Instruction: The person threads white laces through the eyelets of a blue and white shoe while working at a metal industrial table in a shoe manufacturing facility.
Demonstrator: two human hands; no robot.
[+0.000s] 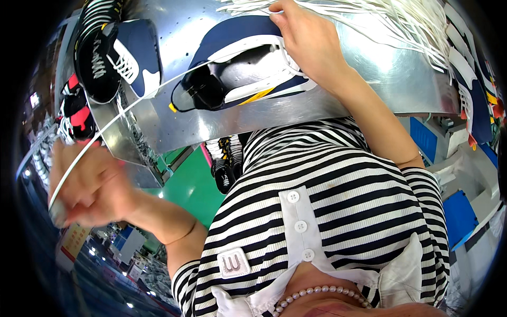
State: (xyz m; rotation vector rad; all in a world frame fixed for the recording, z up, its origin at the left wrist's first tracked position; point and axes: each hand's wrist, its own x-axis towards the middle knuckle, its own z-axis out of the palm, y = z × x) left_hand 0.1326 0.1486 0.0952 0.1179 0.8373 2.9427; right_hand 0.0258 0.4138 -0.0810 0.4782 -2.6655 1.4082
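A navy and white shoe upper (232,39) lies on the metal table, its black lining and a yellow strip showing. From it a white shoelace (137,102) runs taut down to the left. My left hand (87,182), blurred by motion, is closed on the lace's far end, well out past the table edge. At the upper's right end rests my right hand (309,45), with bent fingers pressed against its navy edge. The fingertips are partly hidden, so what they pinch is unclear. A loop of lace (288,61) shows beside that hand.
Loose white laces (391,26) lie heaped at the far right of the metal table (185,124). Laced navy and black uppers (140,53) stand at the left, red and black ones (79,113) beyond them. More navy and white uppers (470,95) hang over the right edge.
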